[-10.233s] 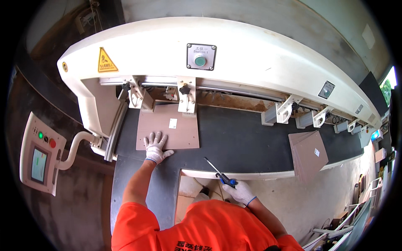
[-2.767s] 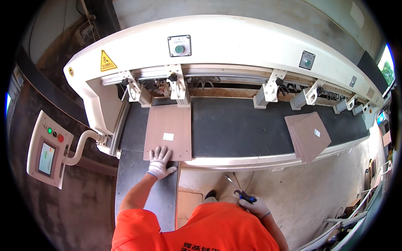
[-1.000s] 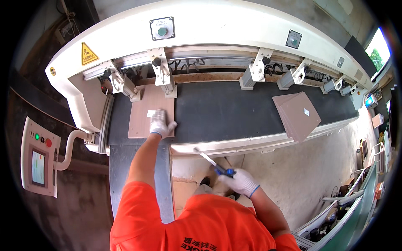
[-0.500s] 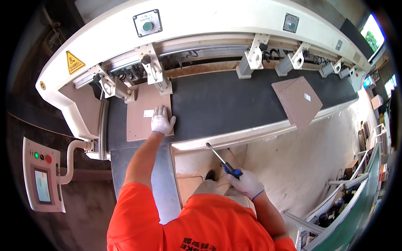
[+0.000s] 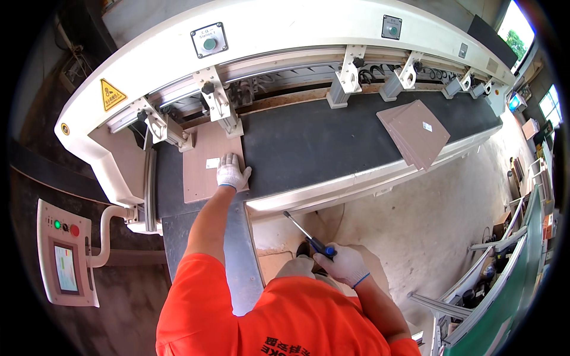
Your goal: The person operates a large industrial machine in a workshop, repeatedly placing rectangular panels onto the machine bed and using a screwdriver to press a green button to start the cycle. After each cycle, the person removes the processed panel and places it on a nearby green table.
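A flat brown board (image 5: 199, 147) with a small white label lies on the dark machine table, its far end under two clamps. My left hand (image 5: 231, 172), in a white glove, rests flat on the board's right part, fingers stretched out beside the label. My right hand (image 5: 343, 264), gloved too, is closed round the black and blue grip of what looks like an air blow gun (image 5: 316, 244). Its long metal nozzle points up and left, short of the table's front edge. The right fingers are partly hidden.
Several stacked brown boards (image 5: 417, 133) lie fanned on the table's right part, jutting over the front edge. Clamps (image 5: 345, 83) line the white machine beam (image 5: 285, 26). A control panel (image 5: 68, 255) stands at left. A green-topped workbench (image 5: 504, 296) is at lower right.
The blow gun and my right hand have moved slightly left and down in the picture. My left hand stays flat on the board. The whole view has shifted a little.
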Demonstrator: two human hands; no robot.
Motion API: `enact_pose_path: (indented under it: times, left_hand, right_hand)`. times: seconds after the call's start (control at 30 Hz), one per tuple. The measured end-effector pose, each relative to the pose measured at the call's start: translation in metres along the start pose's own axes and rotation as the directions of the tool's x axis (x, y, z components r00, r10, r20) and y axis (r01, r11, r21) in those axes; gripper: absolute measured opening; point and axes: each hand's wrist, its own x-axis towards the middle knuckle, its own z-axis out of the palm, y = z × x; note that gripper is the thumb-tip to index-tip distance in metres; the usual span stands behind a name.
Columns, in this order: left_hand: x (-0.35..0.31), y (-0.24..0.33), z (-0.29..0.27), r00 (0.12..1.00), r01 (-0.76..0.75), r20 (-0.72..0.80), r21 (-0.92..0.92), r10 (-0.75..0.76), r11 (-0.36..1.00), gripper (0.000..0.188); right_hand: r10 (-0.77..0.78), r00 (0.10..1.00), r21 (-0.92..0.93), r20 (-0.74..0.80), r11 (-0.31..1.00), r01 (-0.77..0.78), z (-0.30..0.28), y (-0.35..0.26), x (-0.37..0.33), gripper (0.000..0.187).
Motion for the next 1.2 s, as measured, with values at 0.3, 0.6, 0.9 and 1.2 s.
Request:
enact_pose_path:
  times: [0.3, 0.6, 0.9, 1.2]
  left_hand:
    - [-0.122, -0.027, 0.008, 0.991, -0.112, -0.072, 0.014, 0.113, 0.994, 0.088]
    - [-0.151, -0.020, 0.011, 0.853, 0.519, -0.034, -0.055, -0.521, 0.853, 0.097]
    - [-0.172, 0.026, 0.033, 0.989, 0.052, -0.130, -0.094, -0.064, 0.994, 0.078]
    - [-0.143, -0.045, 0.022, 0.841, 0.426, -0.320, -0.104, -0.436, 0.899, 0.070]
  right_hand:
    - [0.058, 0.998, 0.220, -0.017, 0.974, -0.053, 0.034, 0.034, -0.051, 0.054]
    - [0.126, 0.988, 0.219, -0.092, 0.970, -0.103, 0.058, 0.056, -0.096, 0.050]
    - [0.106, 0.994, 0.352, -0.042, 0.932, -0.085, 0.102, 0.054, -0.122, 0.049]
    - [0.173, 0.983, 0.371, -0.054, 0.918, -0.141, 0.102, 0.053, -0.144, 0.048]
